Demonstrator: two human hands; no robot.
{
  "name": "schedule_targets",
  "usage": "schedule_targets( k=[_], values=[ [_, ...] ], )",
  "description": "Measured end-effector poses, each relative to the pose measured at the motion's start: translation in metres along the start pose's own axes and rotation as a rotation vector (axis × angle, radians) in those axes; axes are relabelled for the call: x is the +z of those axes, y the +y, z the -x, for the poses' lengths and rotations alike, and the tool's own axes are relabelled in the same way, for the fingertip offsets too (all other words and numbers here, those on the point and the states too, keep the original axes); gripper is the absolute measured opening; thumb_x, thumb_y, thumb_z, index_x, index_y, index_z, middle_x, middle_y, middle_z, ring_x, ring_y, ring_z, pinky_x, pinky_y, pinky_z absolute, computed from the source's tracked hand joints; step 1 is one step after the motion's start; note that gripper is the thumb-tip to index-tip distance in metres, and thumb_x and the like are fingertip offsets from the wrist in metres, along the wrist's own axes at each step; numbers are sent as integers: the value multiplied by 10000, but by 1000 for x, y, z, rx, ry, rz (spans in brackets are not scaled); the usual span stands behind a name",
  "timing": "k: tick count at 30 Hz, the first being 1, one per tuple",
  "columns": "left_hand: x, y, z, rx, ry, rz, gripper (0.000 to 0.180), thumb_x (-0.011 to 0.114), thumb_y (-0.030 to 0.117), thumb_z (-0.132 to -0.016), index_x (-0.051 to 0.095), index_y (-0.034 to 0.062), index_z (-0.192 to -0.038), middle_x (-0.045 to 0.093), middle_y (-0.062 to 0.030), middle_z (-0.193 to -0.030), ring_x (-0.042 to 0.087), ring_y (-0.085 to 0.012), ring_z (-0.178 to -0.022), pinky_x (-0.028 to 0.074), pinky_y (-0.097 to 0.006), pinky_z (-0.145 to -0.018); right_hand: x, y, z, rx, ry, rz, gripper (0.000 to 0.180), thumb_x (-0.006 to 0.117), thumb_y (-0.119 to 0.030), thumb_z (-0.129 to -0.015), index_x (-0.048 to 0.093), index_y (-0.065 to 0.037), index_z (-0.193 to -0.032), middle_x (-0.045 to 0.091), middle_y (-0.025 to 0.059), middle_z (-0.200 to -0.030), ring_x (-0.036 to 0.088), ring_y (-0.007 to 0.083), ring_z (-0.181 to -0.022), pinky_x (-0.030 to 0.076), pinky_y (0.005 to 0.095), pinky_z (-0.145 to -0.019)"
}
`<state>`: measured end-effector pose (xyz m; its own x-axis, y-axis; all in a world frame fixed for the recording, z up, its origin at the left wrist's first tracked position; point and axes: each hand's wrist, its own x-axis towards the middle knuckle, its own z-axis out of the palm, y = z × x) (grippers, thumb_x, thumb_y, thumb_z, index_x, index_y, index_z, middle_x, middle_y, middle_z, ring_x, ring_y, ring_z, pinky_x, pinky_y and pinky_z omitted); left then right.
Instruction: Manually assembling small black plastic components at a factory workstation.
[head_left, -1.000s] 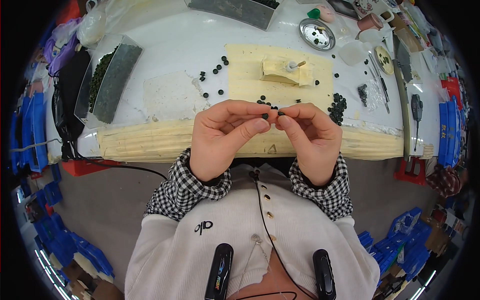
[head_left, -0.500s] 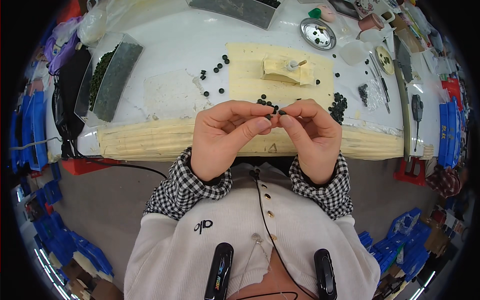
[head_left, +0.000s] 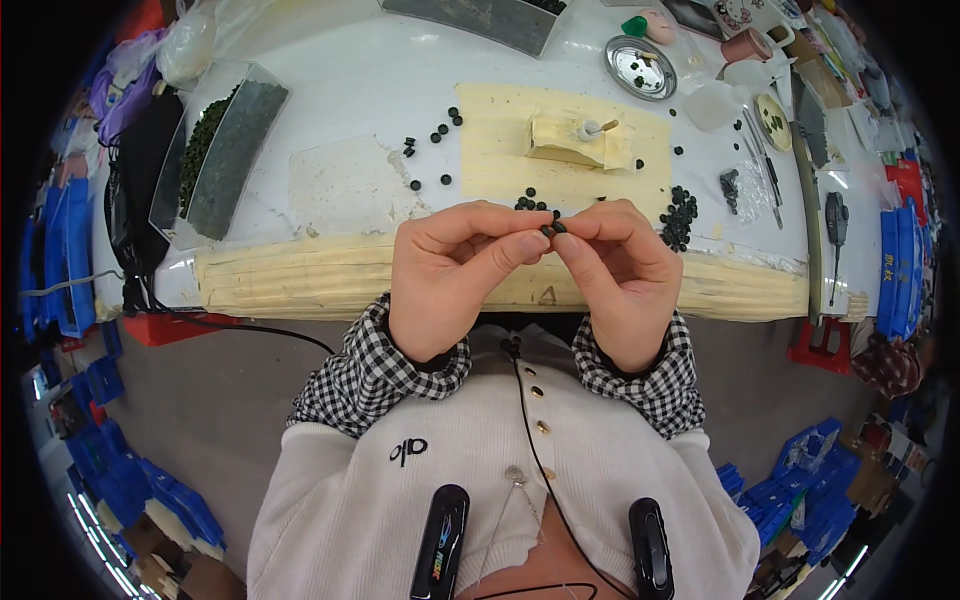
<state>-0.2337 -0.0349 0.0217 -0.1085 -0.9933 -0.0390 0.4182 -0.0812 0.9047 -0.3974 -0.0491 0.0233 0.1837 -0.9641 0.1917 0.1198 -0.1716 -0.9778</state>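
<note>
Over the table's near edge, my left hand pinches a small round black piece between thumb and forefinger. My right hand pinches a second small black piece. Both pieces meet, or nearly so, at the fingertips, which partly cover them. Just beyond my fingers lie several similar pieces, and a heap of them sits to the right of my right hand. A block wrapped in cream tape carries a small white pot with a stick in it.
Two clear trays of dark pieces stand at the left and far edge. Loose black pieces are scattered left of the cream sheet. A round metal dish, thin tools and a screwdriver lie to the right.
My fingertips have drawn slightly closer, bringing the two black pieces together from a small gap. The left hand has shifted a little to the right. The table things stay put.
</note>
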Motion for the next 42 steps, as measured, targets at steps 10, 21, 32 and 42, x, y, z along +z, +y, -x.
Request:
schedule_targets(
  k=[10, 21, 32, 42],
  values=[
    [1, 0, 1, 11, 31, 14, 159, 633, -15, -842, 649, -51, -996, 674, -114, -942, 629, -123, -859, 503, -225, -777, 3, 4, 2, 15, 13, -88, 158, 631, 82, -796, 637, 50, -951, 593, 84, -938, 589, 130, -862, 494, 247, -778],
    [-1, 1, 0, 16, 52, -10, 160, 625, -6, -851, 648, -52, -1003, 670, -108, -915, 626, -126, -820, 512, -230, -762, 2, -1, -3, -404, -40, 486, 277, 681, 100, -719, 675, 1, -978, 630, 99, -908, 611, 180, -784, 493, 244, -670],
    [0, 5, 0, 96, 64, -85, 197, 643, -66, -808, 653, -39, -1003, 656, -107, -947, 624, -135, -869, 497, -222, -756, 1, -2, -2, -321, -64, 372, 278, 670, 90, -749, 676, -5, -1010, 624, 107, -945, 609, 170, -803, 494, 239, -683],
    [-7, 4, -3, 296, 31, -353, 153, 658, -88, -768, 674, -27, -907, 674, -113, -888, 644, -155, -808, 504, -239, -706, -1, -2, 0, -320, -87, 418, 276, 668, 65, -759, 677, -11, -1024, 625, 103, -936, 594, 170, -811, 479, 241, -684]
  ],
)
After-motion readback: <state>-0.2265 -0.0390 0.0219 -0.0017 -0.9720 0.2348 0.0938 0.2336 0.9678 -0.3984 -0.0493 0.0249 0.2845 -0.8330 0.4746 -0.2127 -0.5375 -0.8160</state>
